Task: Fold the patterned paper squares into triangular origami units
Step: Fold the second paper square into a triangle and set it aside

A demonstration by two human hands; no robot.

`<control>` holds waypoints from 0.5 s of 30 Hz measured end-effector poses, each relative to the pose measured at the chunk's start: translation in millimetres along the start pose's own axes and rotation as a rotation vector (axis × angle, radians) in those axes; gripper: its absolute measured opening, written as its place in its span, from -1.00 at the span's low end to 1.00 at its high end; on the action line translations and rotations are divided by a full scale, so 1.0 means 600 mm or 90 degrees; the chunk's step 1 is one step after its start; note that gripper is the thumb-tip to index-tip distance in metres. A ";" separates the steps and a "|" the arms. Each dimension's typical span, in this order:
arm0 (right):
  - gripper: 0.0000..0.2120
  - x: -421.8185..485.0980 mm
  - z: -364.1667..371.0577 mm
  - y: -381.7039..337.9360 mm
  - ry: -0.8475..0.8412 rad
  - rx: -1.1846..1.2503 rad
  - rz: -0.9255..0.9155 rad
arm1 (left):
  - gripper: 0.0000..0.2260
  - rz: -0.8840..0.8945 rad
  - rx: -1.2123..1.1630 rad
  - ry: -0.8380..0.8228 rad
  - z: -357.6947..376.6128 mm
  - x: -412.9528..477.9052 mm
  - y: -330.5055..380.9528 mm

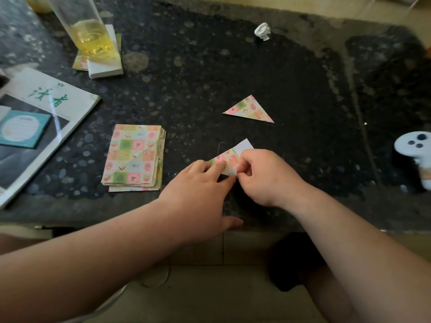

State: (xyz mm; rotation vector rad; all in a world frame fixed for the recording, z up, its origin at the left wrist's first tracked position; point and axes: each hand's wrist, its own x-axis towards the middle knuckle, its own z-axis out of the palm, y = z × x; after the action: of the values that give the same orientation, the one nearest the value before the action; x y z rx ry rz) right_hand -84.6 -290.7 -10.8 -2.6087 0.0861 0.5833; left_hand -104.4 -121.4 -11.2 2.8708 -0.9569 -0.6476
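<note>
The left hand (200, 183) lies flat, straight fingers pressing a half-folded paper square (229, 159) onto the counter (210, 78). The right hand (263, 176), fingers curled, pinches the paper's near edge.

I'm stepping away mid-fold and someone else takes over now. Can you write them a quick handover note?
Left hand presses flat fingers on the half-folded sheet; right hand pinches its edge.
Stack of unfolded squares lies left of the hands.
Done: one finished triangle, farther back on the table.
Left: finish this fold, then work through the stack.
</note>
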 end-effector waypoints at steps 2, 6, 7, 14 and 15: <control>-0.88 -0.001 0.002 0.004 -0.001 -0.007 0.002 | -0.24 -0.003 -0.003 0.000 0.000 0.000 0.002; -0.87 0.003 -0.004 0.015 -0.034 0.048 0.069 | -0.25 -0.007 0.004 -0.007 -0.001 -0.001 0.004; -0.86 0.004 -0.009 0.018 -0.060 0.066 0.095 | -0.24 -0.010 0.006 -0.010 -0.001 -0.001 0.004; -0.89 0.003 -0.038 0.041 -0.153 0.204 0.237 | -0.24 -0.018 0.014 -0.021 -0.006 -0.002 0.006; -0.90 0.003 -0.042 0.043 -0.164 0.219 0.249 | -0.24 -0.019 0.013 -0.022 -0.007 -0.002 0.006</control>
State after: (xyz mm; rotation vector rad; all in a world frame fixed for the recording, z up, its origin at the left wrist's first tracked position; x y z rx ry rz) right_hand -77.2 -325.1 -2.3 -2.1721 0.5703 0.9418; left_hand -105.5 -123.9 -6.5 2.9063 -0.9316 -0.6955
